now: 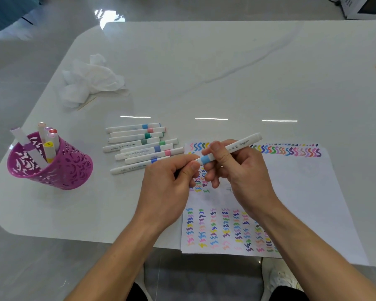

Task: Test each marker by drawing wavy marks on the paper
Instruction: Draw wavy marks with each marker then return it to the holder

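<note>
I am holding a marker (230,148) in both hands above the near left part of the paper (313,192), my left hand (169,183) at its left end and my right hand (237,168) around its middle. The paper is lying at the near edge of the table (204,72). A row of markers (139,146) is lying just left of the paper. Further left, a pen holder (52,166) is standing with markers in it. Behind it, crumpled tissue (89,79) is resting on the table.

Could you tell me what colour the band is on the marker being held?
Light blue: the band on the white marker, seen in the head view.
</note>
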{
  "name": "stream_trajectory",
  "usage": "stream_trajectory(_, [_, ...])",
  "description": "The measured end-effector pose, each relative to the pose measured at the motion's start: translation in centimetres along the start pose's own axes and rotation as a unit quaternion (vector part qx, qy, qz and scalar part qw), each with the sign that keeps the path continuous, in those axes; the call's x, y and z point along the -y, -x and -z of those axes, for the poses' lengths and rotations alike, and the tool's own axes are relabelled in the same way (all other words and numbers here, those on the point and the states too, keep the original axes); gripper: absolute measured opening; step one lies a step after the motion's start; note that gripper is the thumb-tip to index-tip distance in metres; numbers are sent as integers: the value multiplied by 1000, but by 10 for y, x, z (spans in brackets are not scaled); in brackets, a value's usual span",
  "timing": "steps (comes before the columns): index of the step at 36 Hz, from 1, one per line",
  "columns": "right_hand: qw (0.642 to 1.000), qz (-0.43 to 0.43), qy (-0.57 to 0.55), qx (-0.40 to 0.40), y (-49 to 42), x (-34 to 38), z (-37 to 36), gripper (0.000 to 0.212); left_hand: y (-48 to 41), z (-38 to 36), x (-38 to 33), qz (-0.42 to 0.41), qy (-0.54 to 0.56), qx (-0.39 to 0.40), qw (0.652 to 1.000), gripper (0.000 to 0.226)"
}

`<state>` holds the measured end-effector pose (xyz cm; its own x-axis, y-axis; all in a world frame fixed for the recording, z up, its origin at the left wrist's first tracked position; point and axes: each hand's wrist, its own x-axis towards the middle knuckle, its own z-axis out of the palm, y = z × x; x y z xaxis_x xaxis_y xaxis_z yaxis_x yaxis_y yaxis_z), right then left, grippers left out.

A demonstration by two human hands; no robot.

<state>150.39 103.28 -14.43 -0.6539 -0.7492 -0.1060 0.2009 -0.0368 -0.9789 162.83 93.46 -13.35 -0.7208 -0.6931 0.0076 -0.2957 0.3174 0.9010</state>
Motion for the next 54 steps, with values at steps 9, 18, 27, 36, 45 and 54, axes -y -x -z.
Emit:
stream_trajectory(9, [1000, -9, 3, 11, 1, 0, 2, 29, -3, 2, -2, 10, -28, 12, 1000, 18])
stream_trajectory(18, [997, -33, 75, 4, 3, -6, 1, 36, -11, 19, -8, 19, 42, -48, 998, 8])
stream_trajectory(27, [971, 15, 237, -11, 6, -11, 0, 16, -11, 54, -17, -37, 139, -194, 970, 10])
stream_trajectory(36, [965, 41, 259, -2, 8, -14, -10, 15, 2, 98, -18, -199, -155, -365, 896, 29])
stream_trajectory(45, [950, 65, 305, 12, 8, -19, -18, 10, 15, 124, -5, -218, -220, -435, 846, 27])
stream_trajectory(54, [949, 65, 307, 5, 7, -19, -26, 7, 23, 145, 15, -85, -253, -405, 875, 28])
